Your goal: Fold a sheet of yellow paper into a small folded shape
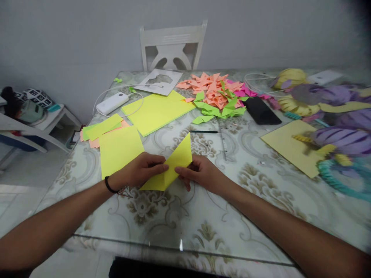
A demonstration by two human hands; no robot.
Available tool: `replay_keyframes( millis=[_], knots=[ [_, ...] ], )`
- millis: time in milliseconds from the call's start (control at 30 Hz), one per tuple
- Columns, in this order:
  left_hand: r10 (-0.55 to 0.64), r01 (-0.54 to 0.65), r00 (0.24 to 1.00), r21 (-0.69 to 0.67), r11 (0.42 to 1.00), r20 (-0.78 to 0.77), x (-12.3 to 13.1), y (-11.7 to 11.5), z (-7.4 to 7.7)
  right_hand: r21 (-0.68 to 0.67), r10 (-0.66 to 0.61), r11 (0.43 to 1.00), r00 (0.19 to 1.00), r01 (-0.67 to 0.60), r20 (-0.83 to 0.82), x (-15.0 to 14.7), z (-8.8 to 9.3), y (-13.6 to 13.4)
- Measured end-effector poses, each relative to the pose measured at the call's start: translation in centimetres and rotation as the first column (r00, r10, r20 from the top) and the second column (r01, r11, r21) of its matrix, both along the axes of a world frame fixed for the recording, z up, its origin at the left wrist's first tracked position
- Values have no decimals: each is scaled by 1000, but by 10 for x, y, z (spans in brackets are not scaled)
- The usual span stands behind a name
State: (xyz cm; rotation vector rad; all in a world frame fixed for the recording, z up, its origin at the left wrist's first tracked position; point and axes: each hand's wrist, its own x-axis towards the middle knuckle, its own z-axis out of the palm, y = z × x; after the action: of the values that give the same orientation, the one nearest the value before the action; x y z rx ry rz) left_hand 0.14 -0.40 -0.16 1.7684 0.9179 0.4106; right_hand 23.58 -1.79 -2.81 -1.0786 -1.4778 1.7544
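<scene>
One grey wall, white chair [173, 44] against it | glass-topped table [203, 216], pale floral pattern, paper scraps [214, 90] heaped at far side | yellow folded paper [174, 166], creased triangle pointing up and right, at the table's near middle | left hand [136, 172] and right hand [203, 172], fingers pinched together on its lower edges.
</scene>
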Motion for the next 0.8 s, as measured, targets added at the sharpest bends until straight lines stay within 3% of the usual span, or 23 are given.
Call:
replay_keyframes(
  millis=[233,567,800],
  knots=[
    [60,-60,996,2,998,66,0,2,-4,-9,122,993,992,-122,16,1,7,2],
    [-30,37,995,-71,997,100,-4,3,-3,2,134,991,991,-134,-16,2,2,0],
    [-14,33,991,-143,989,131,-5,4,-4,-4,119,993,992,-119,-35,2,3,0]
  ],
)
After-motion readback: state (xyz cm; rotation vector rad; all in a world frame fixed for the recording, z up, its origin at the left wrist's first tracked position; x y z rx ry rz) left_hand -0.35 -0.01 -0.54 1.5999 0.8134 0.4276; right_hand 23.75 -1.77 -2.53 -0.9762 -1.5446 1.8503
